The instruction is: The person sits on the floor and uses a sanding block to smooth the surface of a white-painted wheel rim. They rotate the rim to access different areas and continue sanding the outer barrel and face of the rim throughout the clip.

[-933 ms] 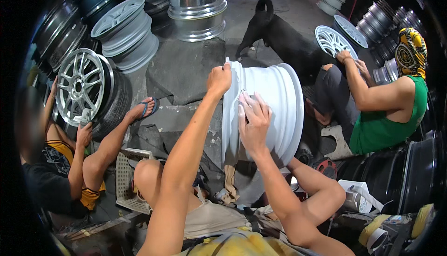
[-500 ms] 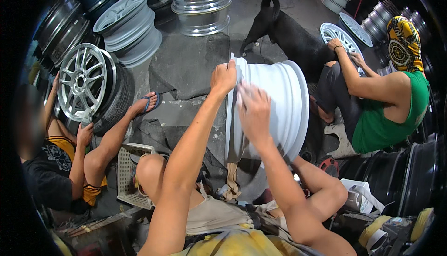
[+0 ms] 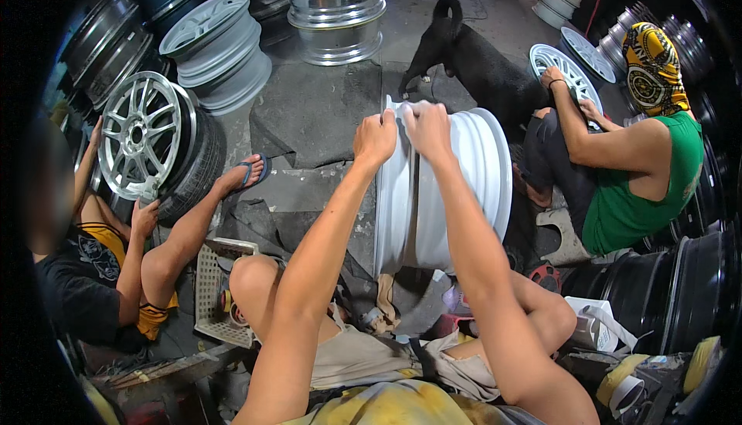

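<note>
A pale grey-white car wheel rim [image 3: 460,185] stands on edge in front of me, between my knees. My left hand [image 3: 375,137] is closed round its left lip near the top. Just right of it, my right hand [image 3: 427,127] presses on the barrel near the top, fingers curled; whatever lies under them is hidden. Both forearms reach up from the lower edge of the view. Below the rim lies a tan cloth [image 3: 384,301].
On the left a person handles a silver spoked wheel [image 3: 139,135] leaning by a tire [image 3: 202,158]. On the right a person in green works on a white rim [image 3: 564,69]. A black dog [image 3: 479,54] stands behind my rim. Stacked rims [image 3: 336,15] and a plastic basket [image 3: 212,286] surround me.
My right hand has slid up and away from me along the rim's barrel, ending beside my left hand. My left hand keeps its place on the lip.
</note>
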